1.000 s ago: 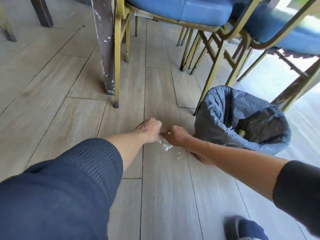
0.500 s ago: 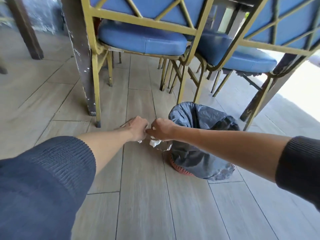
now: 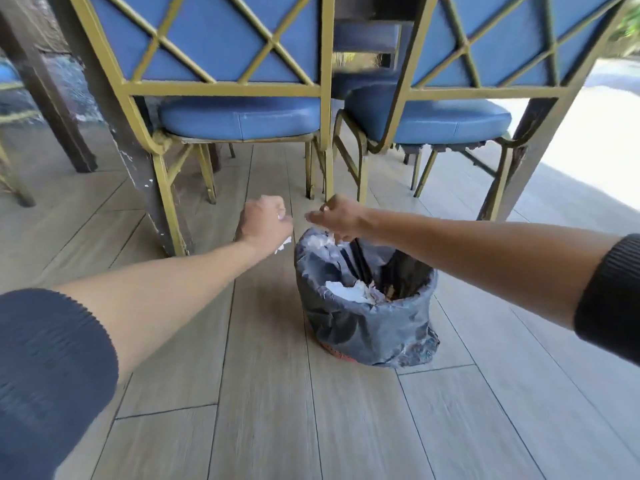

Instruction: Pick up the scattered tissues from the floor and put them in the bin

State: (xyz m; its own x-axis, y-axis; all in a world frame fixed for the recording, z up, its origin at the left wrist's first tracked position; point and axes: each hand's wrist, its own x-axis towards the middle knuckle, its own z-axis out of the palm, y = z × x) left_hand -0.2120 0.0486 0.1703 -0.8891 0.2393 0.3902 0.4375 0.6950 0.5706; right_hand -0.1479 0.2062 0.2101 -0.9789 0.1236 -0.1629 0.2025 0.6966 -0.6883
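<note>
Tissues: one wad clutched in left hand (image 3: 264, 221) fist, mid-frame, just left of bin (image 3: 367, 327); right hand (image 3: 337, 216) pinches another tissue (image 3: 320, 241) over bin's far rim. More tissue already inside. Best move, imo: bring both hands fully over the opening before letting go, so nothing drops outside the liner.

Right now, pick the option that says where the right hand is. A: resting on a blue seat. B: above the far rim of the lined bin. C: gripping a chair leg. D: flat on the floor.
B: the right hand hangs over the far rim of the bin, with tissue just beneath its fingers.
</note>
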